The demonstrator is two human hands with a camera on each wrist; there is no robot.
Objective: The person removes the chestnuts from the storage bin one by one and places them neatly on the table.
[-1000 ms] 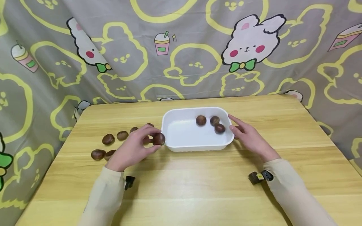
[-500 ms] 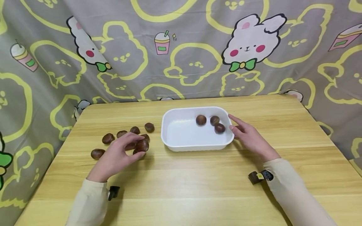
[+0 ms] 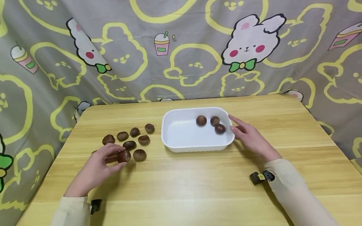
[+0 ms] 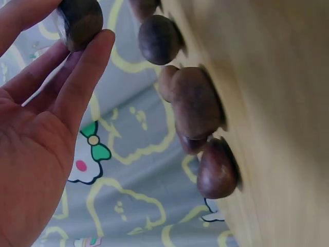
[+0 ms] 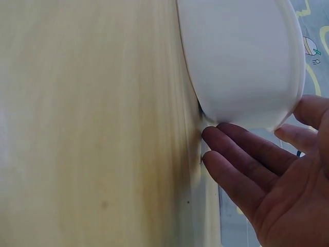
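My left hand (image 3: 97, 168) pinches a brown chestnut (image 3: 124, 156) between thumb and fingertips, at the near side of a loose group of chestnuts. In the left wrist view, the held chestnut (image 4: 79, 23) is at the top, between the fingertips, apart from the chestnuts on the table. My right hand (image 3: 251, 138) touches the right end of a white plastic tray (image 3: 195, 147), thumb and index finger at the rim. Its other fingers (image 5: 247, 154) extend fairly straight by the tray's outer wall. Three chestnuts (image 3: 201, 121) lie in the tray's right half.
Several chestnuts (image 3: 144, 140) are spread on the wooden table (image 3: 192, 185) left of the tray; the left hand partly covers some. A patterned grey curtain (image 3: 195, 34) hangs along the table's back edge. A dark device (image 3: 261, 177) is strapped at the right wrist.
The left hand has moved left and toward the near side, away from the tray's left edge, carrying the chestnut. More chestnuts show behind it now. Right hand and tray have stayed put.
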